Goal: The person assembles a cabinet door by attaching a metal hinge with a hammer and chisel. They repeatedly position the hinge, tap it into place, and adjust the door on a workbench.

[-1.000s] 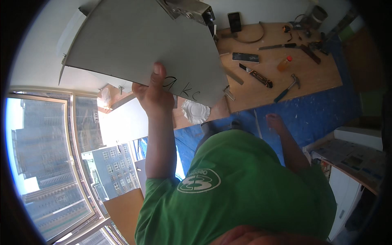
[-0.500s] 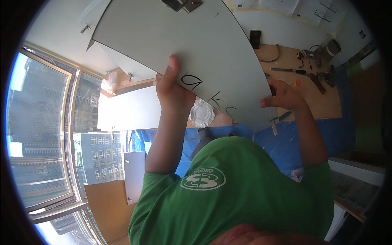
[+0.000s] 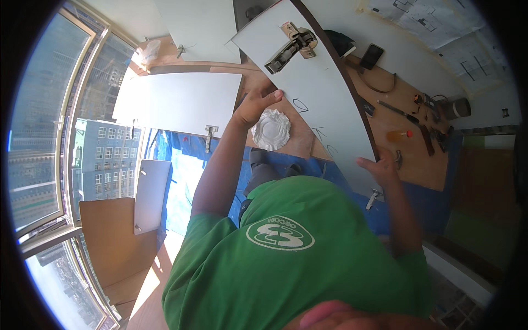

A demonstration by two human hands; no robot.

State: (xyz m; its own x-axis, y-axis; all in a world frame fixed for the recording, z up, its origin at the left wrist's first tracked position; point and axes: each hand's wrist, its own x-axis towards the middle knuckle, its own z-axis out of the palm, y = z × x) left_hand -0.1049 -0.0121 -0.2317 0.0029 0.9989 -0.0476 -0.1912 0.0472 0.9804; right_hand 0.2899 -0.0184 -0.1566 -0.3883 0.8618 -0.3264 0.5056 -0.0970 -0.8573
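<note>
A long white cabinet door (image 3: 335,107) with a dark edge slants in front of me, with handwritten marks on its face. A metal concealed hinge (image 3: 290,50) is fixed near its far end, and another hinge (image 3: 375,199) sticks out at its near end. My left hand (image 3: 253,109) is at the door's left edge, thumb against the face and the other fingers partly hidden behind. On the right edge, near the lower end, my right hand (image 3: 380,166) grips with its thumb on the face; its fingers are hidden behind the door.
Another white door (image 3: 176,104) lies left on the worktop, beside a white ornate round piece (image 3: 272,130). A phone (image 3: 372,56), an orange bottle (image 3: 397,135), a hammer (image 3: 399,159) and other tools lie right. Windows (image 3: 44,121) and a brown board (image 3: 113,242) stand left; blue sheeting (image 3: 179,148) covers the floor.
The door has moved right and away from my view, and it now slants more steeply. Its far hinge shows fully. Both hands still hold its edges, and my view has shifted.
</note>
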